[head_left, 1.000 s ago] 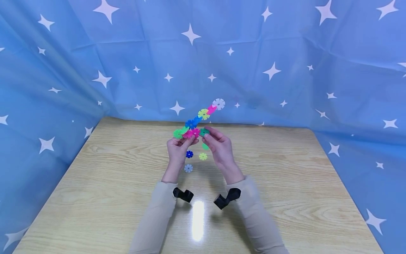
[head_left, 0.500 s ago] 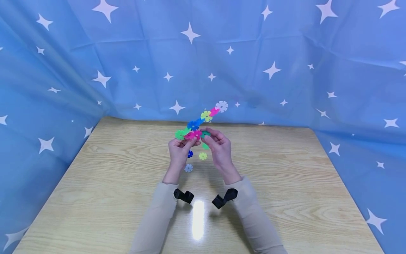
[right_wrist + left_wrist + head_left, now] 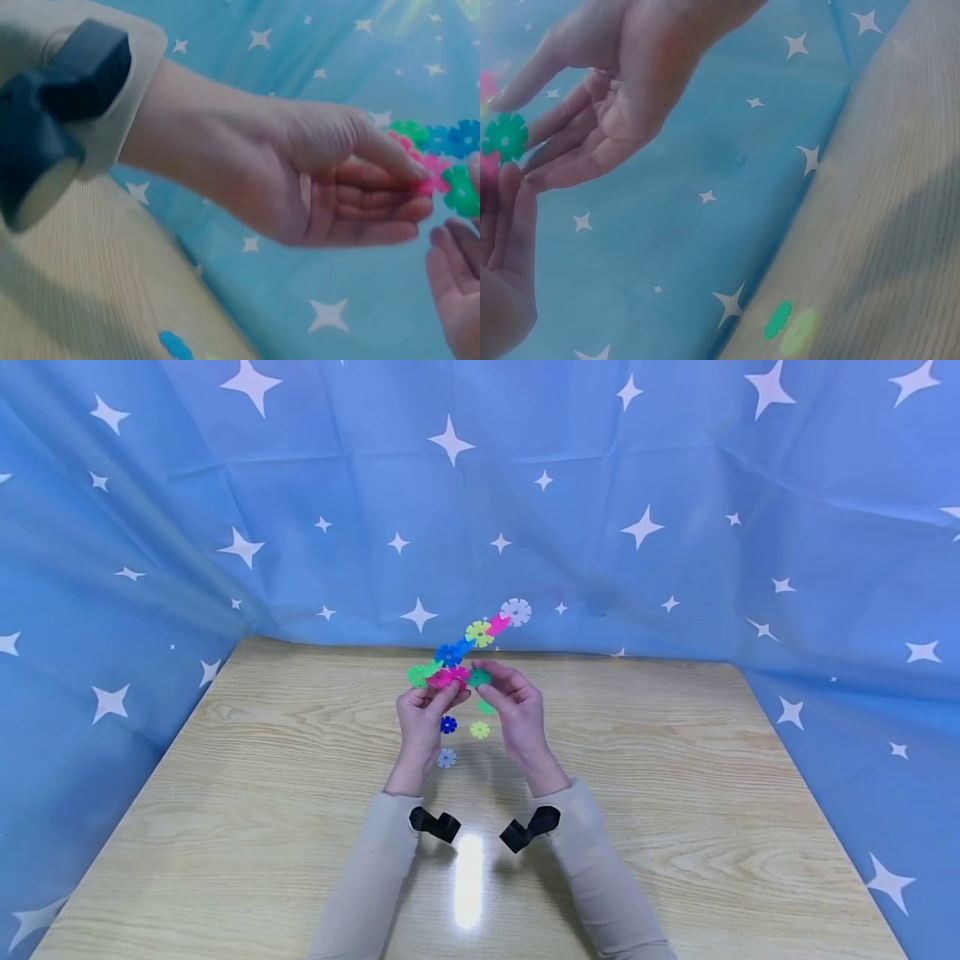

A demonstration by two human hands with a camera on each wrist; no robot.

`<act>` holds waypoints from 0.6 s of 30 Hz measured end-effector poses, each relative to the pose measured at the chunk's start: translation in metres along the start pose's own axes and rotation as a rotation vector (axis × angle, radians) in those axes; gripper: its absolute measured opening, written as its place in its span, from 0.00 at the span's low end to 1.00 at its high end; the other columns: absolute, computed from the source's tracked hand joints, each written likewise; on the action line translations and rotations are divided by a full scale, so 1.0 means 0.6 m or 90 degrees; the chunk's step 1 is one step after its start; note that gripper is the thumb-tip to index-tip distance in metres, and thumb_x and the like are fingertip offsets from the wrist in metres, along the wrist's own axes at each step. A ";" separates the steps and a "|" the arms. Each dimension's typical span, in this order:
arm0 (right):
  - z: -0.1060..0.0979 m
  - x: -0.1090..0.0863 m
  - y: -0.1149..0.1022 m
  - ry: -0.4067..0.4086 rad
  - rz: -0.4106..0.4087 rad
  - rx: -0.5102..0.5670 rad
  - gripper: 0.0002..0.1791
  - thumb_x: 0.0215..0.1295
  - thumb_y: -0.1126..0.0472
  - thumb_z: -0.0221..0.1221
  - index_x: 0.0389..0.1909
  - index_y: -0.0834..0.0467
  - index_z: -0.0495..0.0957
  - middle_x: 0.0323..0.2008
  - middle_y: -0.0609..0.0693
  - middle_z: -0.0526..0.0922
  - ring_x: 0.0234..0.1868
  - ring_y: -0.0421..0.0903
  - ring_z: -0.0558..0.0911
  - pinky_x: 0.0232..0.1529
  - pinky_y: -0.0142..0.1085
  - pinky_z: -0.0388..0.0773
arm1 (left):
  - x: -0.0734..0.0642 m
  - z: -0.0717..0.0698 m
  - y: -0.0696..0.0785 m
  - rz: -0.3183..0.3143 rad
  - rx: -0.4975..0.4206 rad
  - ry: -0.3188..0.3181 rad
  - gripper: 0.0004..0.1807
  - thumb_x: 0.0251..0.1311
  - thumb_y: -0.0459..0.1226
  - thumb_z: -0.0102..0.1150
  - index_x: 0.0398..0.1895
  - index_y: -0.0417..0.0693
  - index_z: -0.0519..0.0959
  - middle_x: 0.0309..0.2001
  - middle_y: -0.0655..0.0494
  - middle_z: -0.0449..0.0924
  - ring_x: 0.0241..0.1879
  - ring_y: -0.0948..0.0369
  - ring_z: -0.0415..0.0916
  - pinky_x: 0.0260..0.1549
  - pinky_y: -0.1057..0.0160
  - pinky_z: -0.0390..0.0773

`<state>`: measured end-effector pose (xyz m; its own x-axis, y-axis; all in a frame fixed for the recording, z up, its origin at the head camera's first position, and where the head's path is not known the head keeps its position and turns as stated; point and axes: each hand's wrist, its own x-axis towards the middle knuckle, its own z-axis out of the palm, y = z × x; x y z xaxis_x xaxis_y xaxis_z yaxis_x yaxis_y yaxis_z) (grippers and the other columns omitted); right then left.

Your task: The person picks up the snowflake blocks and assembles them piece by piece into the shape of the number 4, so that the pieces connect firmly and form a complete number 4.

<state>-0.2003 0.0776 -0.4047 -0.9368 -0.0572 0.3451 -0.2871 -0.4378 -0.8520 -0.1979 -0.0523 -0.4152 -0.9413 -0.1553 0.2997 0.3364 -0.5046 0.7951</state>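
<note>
High head view faces forward-down; close wrist views share the green disc (image 3: 505, 127).

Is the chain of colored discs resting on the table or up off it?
Off the table: the left hand pinches a pink disc in the chain, with curtain behind it in the right wrist view.

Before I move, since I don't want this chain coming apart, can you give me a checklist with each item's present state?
1. Left hand grips the pink discs: ok.
2. Right hand pinches the green disc: cannot tell; its thumb and fingers are close about it.
3. The green disc fully slotted into pink: cannot tell; they meet, but the joint is unclear.
4. White disc, at the far end, clear of both hands: ok.
5. Loose discs in view on the table: ok; blue disc, pale disc, yellow disc, second green disc.
</note>
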 end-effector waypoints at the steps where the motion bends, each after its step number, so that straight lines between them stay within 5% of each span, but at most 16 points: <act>1: -0.003 0.001 0.001 -0.001 0.004 -0.012 0.16 0.62 0.72 0.56 0.51 0.64 0.76 0.47 0.47 0.82 0.52 0.46 0.77 0.55 0.36 0.75 | 0.001 -0.001 0.001 0.001 -0.002 0.004 0.17 0.58 0.21 0.53 0.28 0.52 0.84 0.28 0.57 0.84 0.28 0.63 0.83 0.38 0.63 0.83; 6: -0.028 0.012 0.016 0.036 0.054 -0.103 0.20 0.63 0.68 0.58 0.56 0.69 0.72 0.50 0.54 0.80 0.55 0.49 0.77 0.55 0.36 0.75 | 0.004 -0.007 0.009 0.007 -0.001 0.023 0.16 0.57 0.22 0.55 0.28 0.51 0.84 0.27 0.57 0.84 0.27 0.64 0.83 0.38 0.63 0.83; 11: -0.066 0.038 0.051 0.064 0.126 -0.329 0.17 0.61 0.67 0.61 0.50 0.69 0.76 0.48 0.63 0.80 0.47 0.49 0.79 0.49 0.32 0.77 | 0.008 -0.014 0.013 0.016 0.005 0.039 0.16 0.58 0.22 0.55 0.26 0.52 0.84 0.25 0.57 0.84 0.26 0.64 0.83 0.37 0.64 0.83; 18: -0.099 0.061 0.093 -0.054 0.230 -0.624 0.19 0.61 0.67 0.60 0.52 0.70 0.75 0.49 0.64 0.78 0.48 0.55 0.77 0.49 0.43 0.77 | 0.009 -0.017 0.017 0.027 -0.008 0.031 0.16 0.57 0.21 0.54 0.26 0.52 0.84 0.27 0.57 0.84 0.27 0.63 0.83 0.36 0.64 0.83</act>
<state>-0.2627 0.1045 -0.4630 -0.9928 -0.1194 0.0010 -0.0652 0.5348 -0.8425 -0.1999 -0.0668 -0.4109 -0.9262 -0.2185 0.3071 0.3767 -0.5066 0.7756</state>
